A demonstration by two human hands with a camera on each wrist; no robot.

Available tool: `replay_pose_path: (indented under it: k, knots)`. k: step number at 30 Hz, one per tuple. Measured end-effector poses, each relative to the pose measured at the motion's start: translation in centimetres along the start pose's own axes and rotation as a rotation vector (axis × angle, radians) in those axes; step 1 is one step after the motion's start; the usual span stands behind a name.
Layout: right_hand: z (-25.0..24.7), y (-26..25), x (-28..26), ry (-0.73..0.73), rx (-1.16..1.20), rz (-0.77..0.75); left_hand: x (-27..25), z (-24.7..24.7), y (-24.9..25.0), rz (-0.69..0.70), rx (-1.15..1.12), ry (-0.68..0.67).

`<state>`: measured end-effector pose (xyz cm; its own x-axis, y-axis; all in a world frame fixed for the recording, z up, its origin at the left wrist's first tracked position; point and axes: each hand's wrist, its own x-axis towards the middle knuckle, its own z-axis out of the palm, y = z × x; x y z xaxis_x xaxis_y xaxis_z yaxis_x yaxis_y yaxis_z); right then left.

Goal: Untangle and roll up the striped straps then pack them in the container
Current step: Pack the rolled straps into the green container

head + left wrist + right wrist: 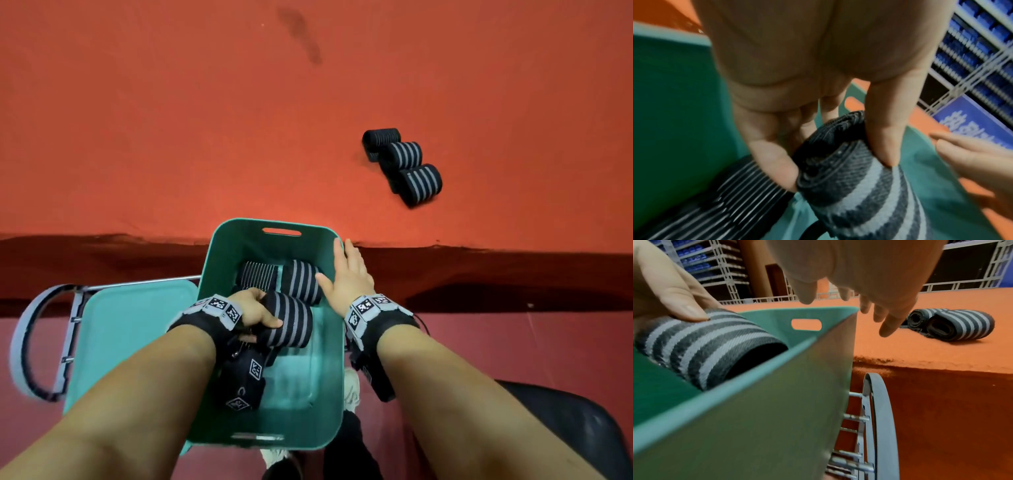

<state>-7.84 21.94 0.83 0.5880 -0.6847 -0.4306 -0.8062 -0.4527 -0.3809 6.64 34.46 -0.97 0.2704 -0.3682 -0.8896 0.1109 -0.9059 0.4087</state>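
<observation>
Orange desk (171, 137) carries three rolled straps (404, 164) far right; left hand (255, 310) clamps a roll (291, 322), axis left-right, over the container (337, 377); right hand (346, 277), fingers straight, rests on its right rim, nearer those.

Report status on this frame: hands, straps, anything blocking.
Left hand grips rolled strap over teal container; right hand open at its rim. Two rolls inside, three rolls on table. Nothing blocking.

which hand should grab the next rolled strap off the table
Right, probably. The right hand is open and empty at the container's right rim, nearer the three rolled straps; the left hand grips a roll.
</observation>
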Motion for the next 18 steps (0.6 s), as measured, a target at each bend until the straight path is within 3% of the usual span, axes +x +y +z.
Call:
replay_pose_path:
  k: [10, 18]
  knots:
    - [2.2, 0.5, 1.0, 0.122, 0.195, -0.078, 6.1, 3.7, 0.0, -0.01, 0.035, 0.021]
    - [2.7, 0.5, 1.3, 0.117, 0.204, -0.087, 8.9, 4.9, -0.6, 0.017, 0.126, 0.09]
